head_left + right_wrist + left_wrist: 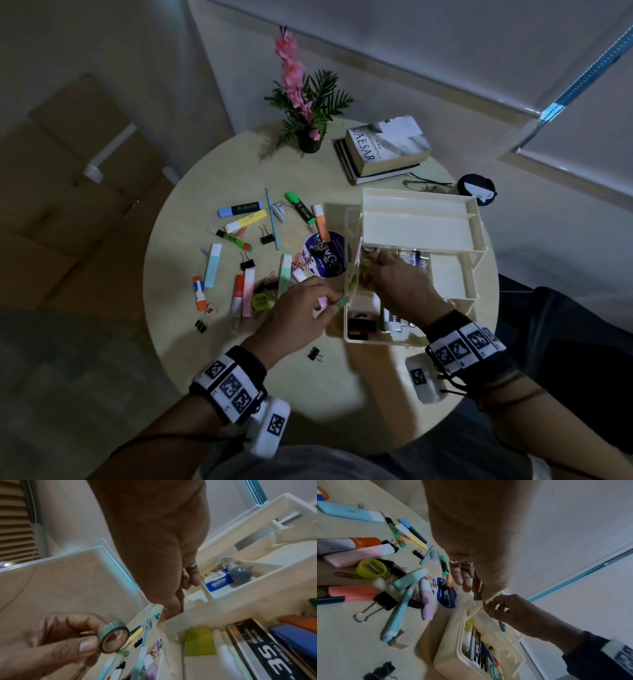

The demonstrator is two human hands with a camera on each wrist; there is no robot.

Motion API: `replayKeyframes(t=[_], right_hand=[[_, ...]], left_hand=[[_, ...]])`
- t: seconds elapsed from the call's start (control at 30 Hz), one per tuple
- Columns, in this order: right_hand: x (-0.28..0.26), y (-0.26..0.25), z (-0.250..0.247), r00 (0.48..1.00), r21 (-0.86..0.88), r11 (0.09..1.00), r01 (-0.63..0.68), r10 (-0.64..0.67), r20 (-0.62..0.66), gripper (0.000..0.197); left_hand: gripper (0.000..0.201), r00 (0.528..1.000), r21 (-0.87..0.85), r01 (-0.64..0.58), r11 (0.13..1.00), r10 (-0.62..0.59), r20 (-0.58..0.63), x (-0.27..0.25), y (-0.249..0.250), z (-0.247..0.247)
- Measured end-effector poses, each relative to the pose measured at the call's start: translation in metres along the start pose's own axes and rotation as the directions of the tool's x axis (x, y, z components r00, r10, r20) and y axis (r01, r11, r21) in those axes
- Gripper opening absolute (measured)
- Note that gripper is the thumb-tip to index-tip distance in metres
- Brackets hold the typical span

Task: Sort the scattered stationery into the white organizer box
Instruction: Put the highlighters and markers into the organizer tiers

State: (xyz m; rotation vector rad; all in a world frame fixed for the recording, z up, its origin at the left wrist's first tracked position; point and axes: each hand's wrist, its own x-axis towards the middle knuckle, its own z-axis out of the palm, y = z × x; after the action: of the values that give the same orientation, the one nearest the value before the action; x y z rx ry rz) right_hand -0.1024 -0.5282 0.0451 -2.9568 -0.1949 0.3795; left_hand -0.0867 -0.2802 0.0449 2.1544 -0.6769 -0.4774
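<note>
From the head view, my left hand (301, 308) pinches a small green tape roll (342, 302) just beside the white organizer box (356, 337), at its left wall. My left wrist view shows the roll edge-on, just above that rim. In the right wrist view, my right hand (164, 563) reaches into the box, fingers curled; I cannot tell whether it holds anything.

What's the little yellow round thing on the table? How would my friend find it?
Start at the white organizer box on the round table and look just past the left hand. Among the highlighters lies a yellow pencil sharpener beside a pink highlighter. It is the only round yellow thing, with two holes on top.
</note>
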Motion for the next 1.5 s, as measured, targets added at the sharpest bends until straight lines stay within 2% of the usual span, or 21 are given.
replayKeyframes(t=[0.1,0.2,0.3,0.5,0.63,0.77,1.0,1.2,1.37,1.5], right_hand=[[0.001,0.000,-0.001,0.995,0.110,0.993,-0.052,0.060,-0.077,0.024],[-0.004,0.004,0.003,0.980,0.305,0.943,-0.129,0.168,-0.106,0.016],[-0.012,0.012,0.007,0.988,0.413,0.907,-0.085,0.129,-0.079,0.013],[-0.031,0.029,0.010,0.992,0.439,0.897,-0.052,0.097,-0.081,0.019],[-0.044,0.032,0.016,0.991,0.438,0.899,-0.010,0.068,-0.118,0.019],[-0.049,0.033,0.017,0.988,0.438,0.899,-0.021,0.086,-0.129,0.018],[-0.052,0.026,0.009,0.984,0.428,0.903,-0.041,0.111,-0.141,0.009],[-0.036,-0.011,-0.016,0.965,0.470,0.882,0.038,0.089,-0.246,0.009],[0.014,-0.068,-0.039,0.963,0.515,0.852,0.095,0.053,-0.266,0.009],[0.082,-0.107,-0.032,0.964,0.489,0.871,0.050,0.086,-0.252,0.007]], left_hand=[[0.013,1.000,0.056,-0.017,0.998,0.017,-0.002,0.008,0.009,0.004],[0.014,0.999,0.123,-0.024,0.992,0.027,-0.018,0.022,0.019,0.012],[0.019,0.999,0.191,-0.008,0.981,0.015,-0.035,0.038,0.027,0.019],[0.019,0.999,0.311,-0.017,0.950,0.032,-0.043,0.061,0.041,0.031],[0.014,0.999,0.418,-0.046,0.907,0.040,0.023,0.072,0.045,0.035],[0.017,0.996,0.487,-0.063,0.871,0.023,0.087,0.077,0.042,0.041],[0.025,0.991,0.365,-0.034,0.930,-0.017,0.136,0.076,0.038,0.038],[0.026,0.994,0.304,-0.051,0.951,0.019,0.108,0.057,0.020,0.012],[0.014,0.997,0.255,0.058,0.965,-0.070,0.035,0.033,-0.027,-0.026],[0.017,0.989,0.173,0.145,0.974,-0.139,-0.043,0.008,-0.065,-0.062]])
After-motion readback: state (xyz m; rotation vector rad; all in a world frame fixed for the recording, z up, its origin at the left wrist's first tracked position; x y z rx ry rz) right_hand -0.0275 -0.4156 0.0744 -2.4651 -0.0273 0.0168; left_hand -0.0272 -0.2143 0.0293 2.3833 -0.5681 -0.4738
